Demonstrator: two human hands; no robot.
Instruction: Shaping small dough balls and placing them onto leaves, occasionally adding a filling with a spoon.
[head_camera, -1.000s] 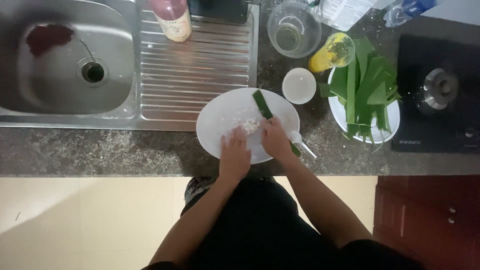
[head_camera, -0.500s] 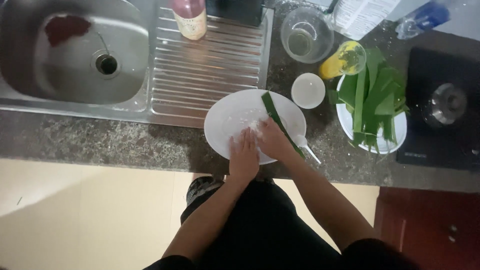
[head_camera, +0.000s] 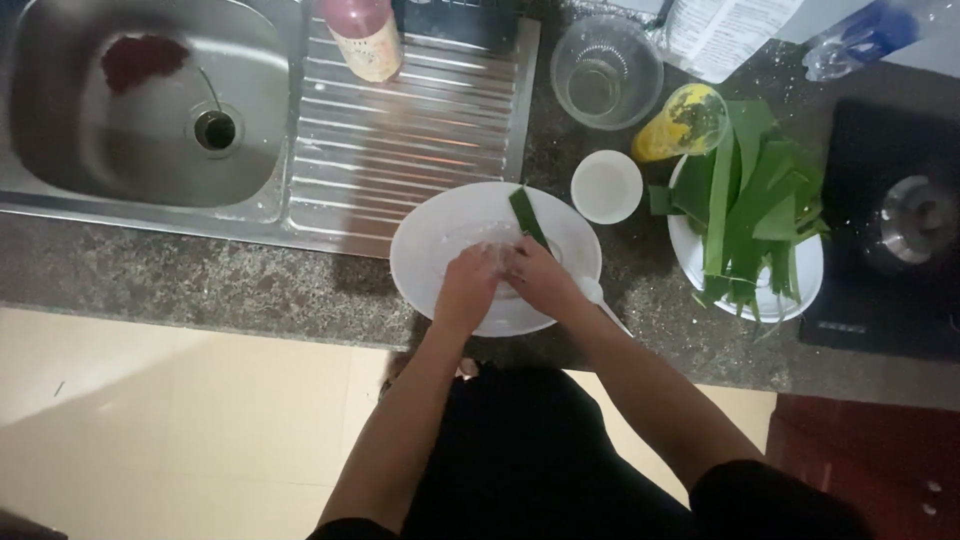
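The left hand and the right hand are placed together over the middle of the white plate, which is set on the surface near its front edge, right of the sink. A green leaf strip is laid on the plate's far side, its near end covered by the right hand's grip; how tightly either grip is closed cannot be told. A small white bowl and a plate of green leaves are positioned to the right.

Person, one: two bare hands, left hand, right hand; forearms uncovered; black short sleeves behind the hands; black garment over torso.
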